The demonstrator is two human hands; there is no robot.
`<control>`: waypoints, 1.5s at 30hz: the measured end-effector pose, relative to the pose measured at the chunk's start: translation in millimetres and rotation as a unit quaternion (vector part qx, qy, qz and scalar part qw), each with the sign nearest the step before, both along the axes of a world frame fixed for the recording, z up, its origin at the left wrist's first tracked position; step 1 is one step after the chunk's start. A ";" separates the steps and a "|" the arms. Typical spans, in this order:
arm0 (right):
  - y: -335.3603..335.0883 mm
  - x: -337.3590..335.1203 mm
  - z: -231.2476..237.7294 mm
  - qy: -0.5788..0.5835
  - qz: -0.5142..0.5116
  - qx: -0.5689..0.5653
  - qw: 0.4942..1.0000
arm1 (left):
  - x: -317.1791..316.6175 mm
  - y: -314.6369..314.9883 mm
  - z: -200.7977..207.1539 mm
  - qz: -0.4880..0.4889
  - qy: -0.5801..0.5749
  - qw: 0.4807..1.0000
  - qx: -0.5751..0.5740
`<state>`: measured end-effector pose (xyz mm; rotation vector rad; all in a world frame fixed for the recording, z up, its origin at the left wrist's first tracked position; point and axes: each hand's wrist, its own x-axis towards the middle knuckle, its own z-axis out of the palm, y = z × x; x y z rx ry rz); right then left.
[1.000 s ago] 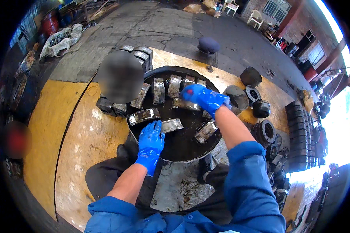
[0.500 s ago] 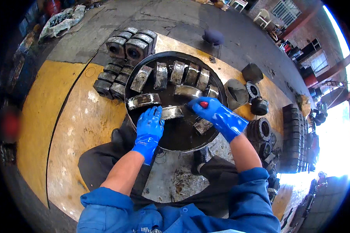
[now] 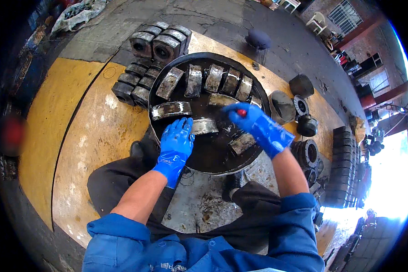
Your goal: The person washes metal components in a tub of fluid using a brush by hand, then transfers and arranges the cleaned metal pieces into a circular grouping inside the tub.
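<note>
A wide round dark metal pan point(image 3: 203, 173) in front of me holds several curved, oily metal segments. My left hand point(image 3: 177, 140), in a blue rubber glove, grips the left end of one curved metal segment point(image 3: 206, 126) lying near the pan's middle; its fingers cover that end. Above this hand lies another curved segment point(image 3: 171, 110). My right hand point(image 3: 254, 121), gloved alike, is closed around a tool whose red handle end point(image 3: 241, 113) shows at the fist; its working end is hidden or blurred. This hand hovers over the pan's right side, above a tilted segment point(image 3: 242, 144).
Stacked dark metal blocks point(image 3: 167, 44) stand beyond the pan's left rim. To the right are a grey metal bucket point(image 3: 283, 108), a small dark pot point(image 3: 307, 125), ring-shaped parts point(image 3: 305, 153) and a tall stack of dark pieces point(image 3: 342, 167). A round stool point(image 3: 258, 39) stands farther off.
My right hand has lifted slightly up and away from the gripped segment, still closed on the red-handled tool. The left hand stays on the segment. The whole view has shifted a little.
</note>
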<state>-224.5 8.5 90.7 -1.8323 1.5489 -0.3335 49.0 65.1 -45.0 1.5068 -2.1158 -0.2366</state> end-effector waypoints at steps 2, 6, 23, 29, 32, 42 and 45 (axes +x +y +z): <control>-19.4 14.3 34.4 -0.001 0.002 -0.023 1.000 | 4.9 0.9 2.1 0.003 -0.014 1.000 0.002; -62.4 24.1 34.5 0.002 0.038 -0.085 0.996 | 2.7 0.2 5.9 0.007 -0.025 1.000 0.010; -218.9 -1.6 -23.4 0.013 -0.014 -0.121 0.993 | 0.4 -4.0 10.6 -0.009 -0.017 0.999 0.045; -242.6 -2.1 -55.9 0.062 -0.008 -0.194 0.979 | -3.2 -4.9 7.5 -0.009 -0.019 0.999 0.047; -221.5 0.7 -70.2 0.075 -0.002 -0.202 0.977 | -2.3 -5.0 7.8 -0.012 -0.016 0.999 0.040; -96.1 34.4 -45.5 0.030 0.021 -0.146 0.989 | 2.0 -1.0 1.4 0.006 0.001 1.000 0.003; -108.8 41.2 -19.6 -0.007 0.008 -0.130 0.991 | 2.1 -1.9 1.8 0.011 0.001 1.000 0.007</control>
